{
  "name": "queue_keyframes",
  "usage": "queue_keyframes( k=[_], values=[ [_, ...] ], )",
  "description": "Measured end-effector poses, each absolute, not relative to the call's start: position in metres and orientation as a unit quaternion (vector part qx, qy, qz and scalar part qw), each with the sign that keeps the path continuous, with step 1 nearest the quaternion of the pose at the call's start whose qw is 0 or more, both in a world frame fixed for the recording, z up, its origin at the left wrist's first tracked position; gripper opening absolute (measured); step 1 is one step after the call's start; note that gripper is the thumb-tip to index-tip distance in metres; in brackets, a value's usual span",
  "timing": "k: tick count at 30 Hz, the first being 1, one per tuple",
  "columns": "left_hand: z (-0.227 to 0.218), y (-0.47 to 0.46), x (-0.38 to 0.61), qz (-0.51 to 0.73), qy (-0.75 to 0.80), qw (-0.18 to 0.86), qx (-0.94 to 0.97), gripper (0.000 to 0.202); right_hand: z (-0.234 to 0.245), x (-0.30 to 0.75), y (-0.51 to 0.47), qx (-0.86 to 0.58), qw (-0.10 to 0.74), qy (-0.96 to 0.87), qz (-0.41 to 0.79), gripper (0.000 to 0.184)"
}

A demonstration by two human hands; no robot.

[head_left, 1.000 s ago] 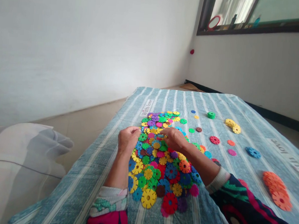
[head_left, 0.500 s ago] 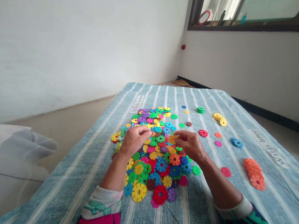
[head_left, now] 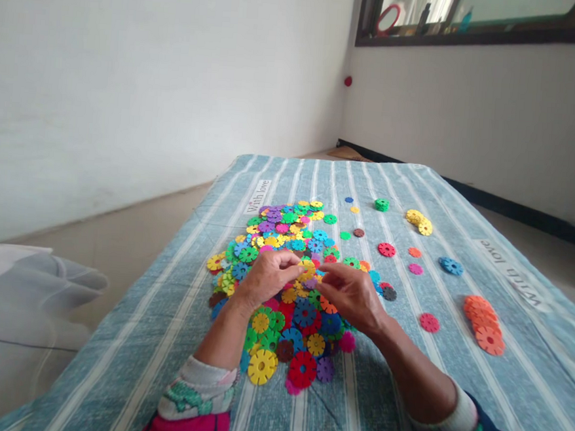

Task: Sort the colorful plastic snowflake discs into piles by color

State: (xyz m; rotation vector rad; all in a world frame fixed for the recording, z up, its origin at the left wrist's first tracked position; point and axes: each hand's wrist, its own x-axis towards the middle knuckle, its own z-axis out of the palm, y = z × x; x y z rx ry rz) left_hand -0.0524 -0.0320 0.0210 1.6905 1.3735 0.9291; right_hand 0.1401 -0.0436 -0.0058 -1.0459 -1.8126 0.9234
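left hand (head_left: 267, 278) pinching a round, notched yellow plastic disc (head_left: 306, 270), over a messy heap of multicoloured notched plastic discs (head_left: 305, 312), right hand (head_left: 353, 294) just beside it, thumb and fingertips kinda parted, blue-and-white striped cloth (head_left: 378, 396) underneath, overlapping orange plastic discs (head_left: 484, 325) off right

The left hand (head_left: 267, 278) covers part of the disc pile (head_left: 305, 312), and the right hand (head_left: 355, 294) covers some more. I can't tell if the left hand pinches the yellow disc (head_left: 306, 270) or is just beside it. The sleeves (head_left: 195, 403) run off the bottom. The window (head_left: 521, 12) is cut off on top, the white cloth (head_left: 20, 302) on the left. The red thing (head_left: 348, 81) is too small to name
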Motion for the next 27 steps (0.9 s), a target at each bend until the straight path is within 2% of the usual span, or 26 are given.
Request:
queue_keyframes(
  k=[4,8,11,14,18,23,27],
  values=[
    [0.017,-0.027,-0.059,0.378,0.576,0.329,0.646,0.026,0.009,0.139,-0.06,-0.351,0.264,-0.879,0.187,0.023],
    [0.012,-0.024,-0.061,0.362,0.596,0.305,0.648,0.028,0.005,0.128,-0.069,-0.343,0.173,-0.917,0.106,0.035],
    [0.011,-0.025,-0.06,0.357,0.598,0.301,0.651,0.028,0.0,0.124,-0.067,-0.341,0.164,-0.921,0.094,0.033],
    [0.013,-0.026,-0.059,0.358,0.598,0.3,0.651,0.027,0.004,0.135,-0.061,-0.319,0.195,-0.921,0.113,0.023],
    [0.013,-0.025,-0.06,0.364,0.593,0.298,0.654,0.026,0.018,0.167,-0.055,-0.421,0.248,-0.86,0.147,0.014],
    [0.008,-0.02,-0.062,0.355,0.586,0.288,0.669,0.025,0.026,0.189,-0.07,-0.472,0.154,-0.845,0.2,0.007],
    [0.006,-0.019,-0.062,0.345,0.588,0.28,0.676,0.028,0.019,0.174,-0.085,-0.475,0.111,-0.857,0.164,0.007]
  ],
)
